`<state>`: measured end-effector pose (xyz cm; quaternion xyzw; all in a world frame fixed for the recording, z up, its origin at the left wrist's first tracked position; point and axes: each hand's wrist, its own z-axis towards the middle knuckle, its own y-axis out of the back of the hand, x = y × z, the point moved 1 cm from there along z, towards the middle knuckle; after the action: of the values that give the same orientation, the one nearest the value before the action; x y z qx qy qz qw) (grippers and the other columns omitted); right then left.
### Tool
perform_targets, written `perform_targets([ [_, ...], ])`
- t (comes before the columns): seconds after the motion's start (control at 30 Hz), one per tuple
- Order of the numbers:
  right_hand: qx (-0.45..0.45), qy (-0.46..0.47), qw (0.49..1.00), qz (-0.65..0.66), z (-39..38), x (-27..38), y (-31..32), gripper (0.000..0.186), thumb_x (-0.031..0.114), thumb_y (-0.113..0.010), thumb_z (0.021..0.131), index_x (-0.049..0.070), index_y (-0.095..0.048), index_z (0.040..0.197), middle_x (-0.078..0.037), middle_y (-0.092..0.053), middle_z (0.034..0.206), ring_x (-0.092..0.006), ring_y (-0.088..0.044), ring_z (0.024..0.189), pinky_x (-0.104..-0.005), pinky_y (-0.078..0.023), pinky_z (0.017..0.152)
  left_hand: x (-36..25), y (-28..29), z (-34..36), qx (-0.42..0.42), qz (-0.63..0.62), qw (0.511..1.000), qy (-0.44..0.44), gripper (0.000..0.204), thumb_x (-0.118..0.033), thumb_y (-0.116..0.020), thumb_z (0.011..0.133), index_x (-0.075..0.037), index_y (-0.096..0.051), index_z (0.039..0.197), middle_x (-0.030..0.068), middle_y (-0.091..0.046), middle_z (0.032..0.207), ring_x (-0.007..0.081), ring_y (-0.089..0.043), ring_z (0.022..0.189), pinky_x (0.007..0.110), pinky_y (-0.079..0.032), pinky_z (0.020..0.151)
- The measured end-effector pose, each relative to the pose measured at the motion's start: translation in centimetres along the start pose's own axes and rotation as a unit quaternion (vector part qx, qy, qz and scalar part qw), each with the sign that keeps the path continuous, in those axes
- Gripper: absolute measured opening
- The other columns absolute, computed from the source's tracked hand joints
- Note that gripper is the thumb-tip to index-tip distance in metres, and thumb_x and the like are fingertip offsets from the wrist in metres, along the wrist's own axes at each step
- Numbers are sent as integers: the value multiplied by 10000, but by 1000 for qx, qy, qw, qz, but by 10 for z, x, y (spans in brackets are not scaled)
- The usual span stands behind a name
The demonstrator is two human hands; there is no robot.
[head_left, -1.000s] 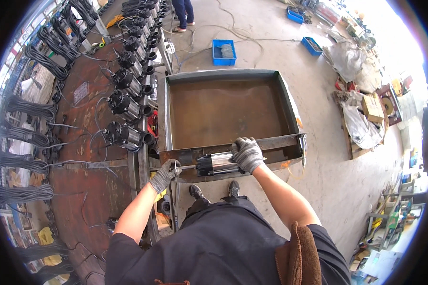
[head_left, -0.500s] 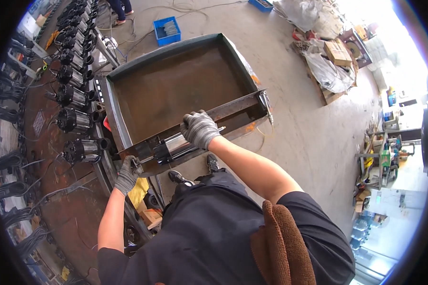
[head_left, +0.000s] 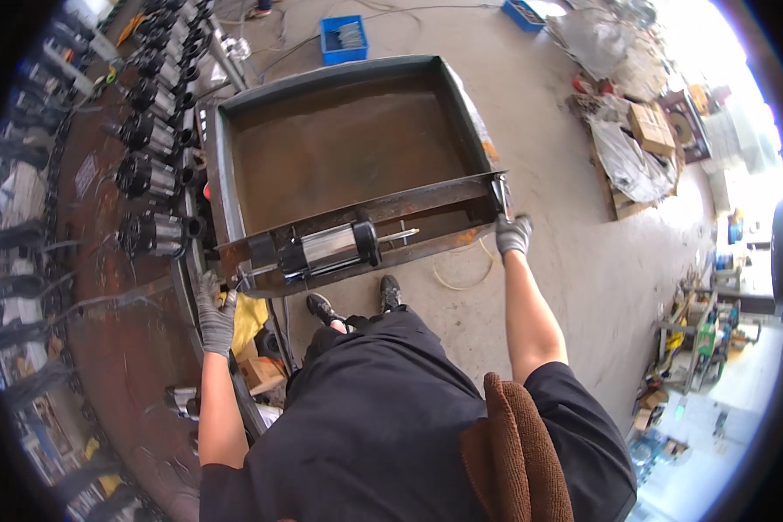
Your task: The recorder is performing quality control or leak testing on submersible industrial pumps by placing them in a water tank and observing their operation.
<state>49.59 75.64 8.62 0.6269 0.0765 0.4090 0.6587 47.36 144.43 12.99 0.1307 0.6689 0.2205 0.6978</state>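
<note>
A silver cylindrical pump with black ends (head_left: 332, 248) lies on its side across a steel frame along the near edge of a water-filled metal tank (head_left: 228, 187). My right hand (head_left: 513, 235), in a grey glove, is closed around the lower end of a silver metal handle (head_left: 500, 193) at the frame's right end. My left hand (head_left: 216, 317), also gloved, is beside the frame's left end, close to a small metal fitting (head_left: 244, 277). Its thumb and fingers are apart, and I see nothing in it. A thin rod with a pale tip (head_left: 402, 235) sticks out from the pump's right side.
A row of similar pumps (head_left: 152, 174) stands on the rusty bench (head_left: 117, 339) at my left. Beyond the tank is a blue bin (head_left: 344, 42) on the floor. A loaded pallet (head_left: 631, 148) lies to the far right. A pale hose (head_left: 461, 287) loops on the floor.
My right hand has left the pump and moved right to the silver handle. My left hand has drawn back slightly from the fitting and opened. The view has shifted a little.
</note>
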Motion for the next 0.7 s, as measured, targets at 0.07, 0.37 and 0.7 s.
perform_targets([
  [0.07,34,-33,998,28,18,-93,-38,552,476,-708,812,3,-567,1059,-175,-647,861,-329,-621,638,-460,-522,610,-25,-17,0,-19,-10,999,33,597,-89,-667,917,-53,-391,1445,133,-511,1370,243,-536,1230,364,-450,1017],
  [0.37,467,30,639,611,-108,163,77,208,222,-675,936,113,-578,1085,-28,-622,954,-178,-629,912,-330,-550,843,-184,-41,-3,-19,4,999,-41,439,-240,-629,973,-83,-484,1356,79,-655,1038,160,-635,943,317,-510,871],
  [0.7,480,538,635,279,-270,288,72,403,175,-680,897,107,-543,1270,-138,-639,1003,-311,-632,914,-387,-526,814,-203,-80,3,-111,-392,907,104,184,-180,-538,1001,-55,-551,1135,33,-585,803,114,-544,670,293,-486,658],
])
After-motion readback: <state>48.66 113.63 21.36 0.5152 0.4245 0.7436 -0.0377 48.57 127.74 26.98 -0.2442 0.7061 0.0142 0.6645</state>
